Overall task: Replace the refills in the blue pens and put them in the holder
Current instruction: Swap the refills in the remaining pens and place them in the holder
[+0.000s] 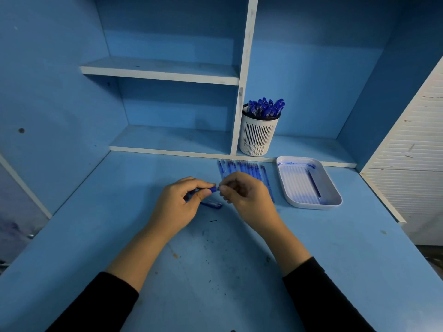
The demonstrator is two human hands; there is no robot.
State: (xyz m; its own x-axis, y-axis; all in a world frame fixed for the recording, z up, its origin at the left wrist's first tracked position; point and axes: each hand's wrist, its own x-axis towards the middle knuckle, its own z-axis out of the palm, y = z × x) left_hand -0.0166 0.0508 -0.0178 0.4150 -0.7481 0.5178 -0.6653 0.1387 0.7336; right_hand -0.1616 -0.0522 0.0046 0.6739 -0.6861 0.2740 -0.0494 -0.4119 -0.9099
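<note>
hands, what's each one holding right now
Left hand: closed, grips the blue pen by its barrel.
Right hand: closed, pinches the end of that pen.

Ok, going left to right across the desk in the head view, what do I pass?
In order: left hand gripping the blue pen → right hand pinching its end → white tray.

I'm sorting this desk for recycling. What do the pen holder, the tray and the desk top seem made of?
Holder: likely moulded white plastic, matte; slotted walls and a perforated base band. Tray: probably plastic too, white, smooth with slight sheen; rounded corners, blue ink smears. Desk: seemingly painted board, matte blue; scuffs and pale raw-looking edges.
</note>
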